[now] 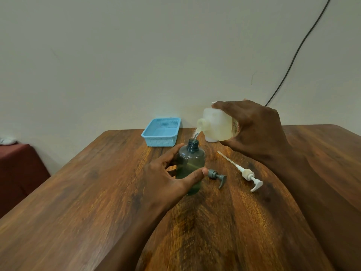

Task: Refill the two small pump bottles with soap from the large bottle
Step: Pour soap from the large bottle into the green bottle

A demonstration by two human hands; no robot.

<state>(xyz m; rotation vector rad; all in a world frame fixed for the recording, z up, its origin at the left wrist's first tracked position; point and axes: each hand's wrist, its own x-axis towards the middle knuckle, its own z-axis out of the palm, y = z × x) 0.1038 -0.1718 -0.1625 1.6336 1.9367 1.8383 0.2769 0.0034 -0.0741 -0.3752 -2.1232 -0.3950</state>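
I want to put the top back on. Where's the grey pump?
In the head view the grey pump lies on the wooden table, just right of the dark green bottle, with the white pump further right.

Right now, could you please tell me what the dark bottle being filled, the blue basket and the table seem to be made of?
Dark bottle: likely translucent smoky plastic; liquid shows through. Blue basket: moulded plastic, perforated walls. Table: wood or wood-look laminate, glossy grain; cannot tell which.
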